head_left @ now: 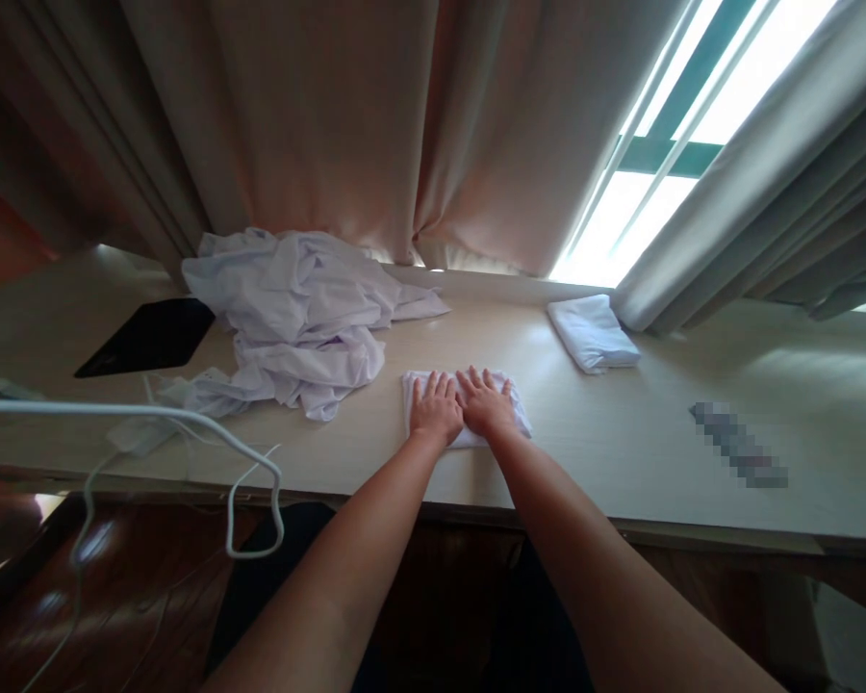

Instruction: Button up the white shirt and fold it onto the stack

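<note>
Head view: a small folded white cloth (469, 409) is pressed flat on the desk (621, 443) under the left hand (437, 409) and right hand (485, 404), each grip spread, holding nothing. A crumpled white heap (295, 318) is seen at ten o'clock, another folded cloth (593, 332) at two o'clock.

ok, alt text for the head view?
Both hands, left hand and right hand, press flat on a small folded white cloth on a pale wooden table. A crumpled white garment pile lies to the left, another folded white cloth by the beige curtains.
</note>
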`<state>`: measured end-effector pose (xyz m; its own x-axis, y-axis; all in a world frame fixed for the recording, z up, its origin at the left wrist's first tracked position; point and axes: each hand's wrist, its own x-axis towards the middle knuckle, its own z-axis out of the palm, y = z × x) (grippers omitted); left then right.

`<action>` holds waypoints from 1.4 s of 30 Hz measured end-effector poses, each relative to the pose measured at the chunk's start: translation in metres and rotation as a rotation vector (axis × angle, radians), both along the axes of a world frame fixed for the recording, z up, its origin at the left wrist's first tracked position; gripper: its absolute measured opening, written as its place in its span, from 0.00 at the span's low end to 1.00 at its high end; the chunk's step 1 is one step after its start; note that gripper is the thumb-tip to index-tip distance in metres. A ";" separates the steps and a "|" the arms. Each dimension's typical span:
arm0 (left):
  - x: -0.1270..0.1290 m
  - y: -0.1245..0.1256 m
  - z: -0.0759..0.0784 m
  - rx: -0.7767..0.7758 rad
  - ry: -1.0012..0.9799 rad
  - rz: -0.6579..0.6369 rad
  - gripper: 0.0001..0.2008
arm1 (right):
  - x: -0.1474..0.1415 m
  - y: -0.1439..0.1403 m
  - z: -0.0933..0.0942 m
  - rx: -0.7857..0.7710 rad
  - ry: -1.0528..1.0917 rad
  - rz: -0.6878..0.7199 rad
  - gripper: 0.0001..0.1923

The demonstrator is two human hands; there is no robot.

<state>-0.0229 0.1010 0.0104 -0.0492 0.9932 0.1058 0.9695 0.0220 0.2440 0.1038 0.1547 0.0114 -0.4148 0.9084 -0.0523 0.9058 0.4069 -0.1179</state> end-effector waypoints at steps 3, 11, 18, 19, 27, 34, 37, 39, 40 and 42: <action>-0.004 0.010 -0.001 0.007 0.009 -0.020 0.30 | -0.003 0.007 0.002 -0.027 -0.009 -0.044 0.32; -0.008 0.049 -0.003 0.006 0.010 -0.024 0.30 | -0.006 0.042 -0.003 -0.045 -0.008 -0.080 0.33; -0.015 0.088 -0.004 -0.002 0.002 -0.036 0.29 | -0.010 0.080 -0.007 -0.058 -0.015 -0.100 0.33; -0.016 0.094 -0.003 -0.001 0.000 -0.036 0.29 | -0.011 0.086 -0.007 -0.058 -0.013 -0.104 0.34; -0.024 0.146 -0.005 0.011 -0.002 -0.043 0.28 | -0.019 0.136 -0.009 -0.055 0.000 -0.121 0.33; -0.029 0.193 -0.011 0.041 -0.004 -0.058 0.28 | -0.022 0.179 -0.013 -0.027 0.030 -0.138 0.33; -0.031 0.210 -0.014 0.057 -0.010 -0.058 0.28 | -0.024 0.198 -0.014 -0.020 0.027 -0.121 0.33; -0.033 0.222 -0.015 0.059 -0.012 -0.055 0.28 | -0.025 0.210 -0.015 -0.016 0.018 -0.112 0.33; -0.034 0.227 -0.016 0.059 -0.011 -0.054 0.28 | -0.026 0.216 -0.016 -0.011 0.014 -0.107 0.33; -0.035 0.239 -0.017 0.065 -0.006 -0.057 0.28 | -0.027 0.228 -0.017 0.004 0.014 -0.102 0.34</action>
